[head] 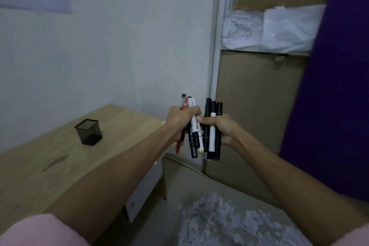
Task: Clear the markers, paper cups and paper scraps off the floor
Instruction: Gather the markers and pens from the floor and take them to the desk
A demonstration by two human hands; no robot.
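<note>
My left hand point(180, 121) grips a bunch of markers point(193, 136), red, black and white ones, held upright in front of me. Right beside it, my right hand point(221, 128) grips a second bunch of markers point(212, 138), mostly black with one white. The two fists almost touch at the middle of the view, above the gap between the table and the wall. A heap of white paper scraps point(219, 219) lies on the floor below my arms. No paper cups are in view.
A light wooden table point(50, 164) stands at the left with a black mesh pen holder point(88, 132) on it. Brown cardboard point(253, 110) leans against the wall ahead, crumpled white plastic point(269, 30) on a ledge above. A purple panel point(329, 90) rises at right.
</note>
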